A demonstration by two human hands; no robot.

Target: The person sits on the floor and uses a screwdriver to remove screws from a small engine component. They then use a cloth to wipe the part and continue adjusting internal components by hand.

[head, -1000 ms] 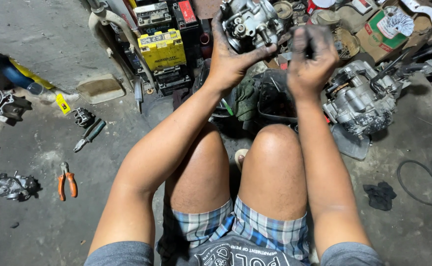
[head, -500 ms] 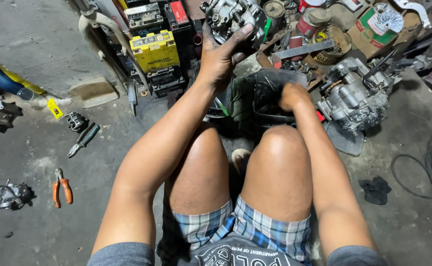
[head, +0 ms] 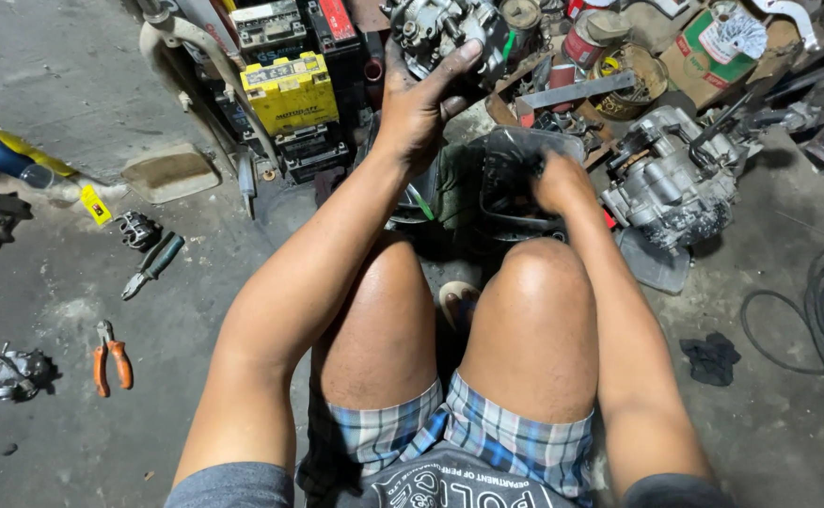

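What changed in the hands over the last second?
The right hand dropped from chest height, beside the carburetor, down into the dark tub in front of the knees; whether it grips anything there cannot be told. The left hand kept its hold on the grey carburetor, raised in place. The orange pliers, yellow battery and engine block did not move.

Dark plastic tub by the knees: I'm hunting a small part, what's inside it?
The right hand reaches into the dark plastic tub; its fingers and the dim contents below cannot be made out.
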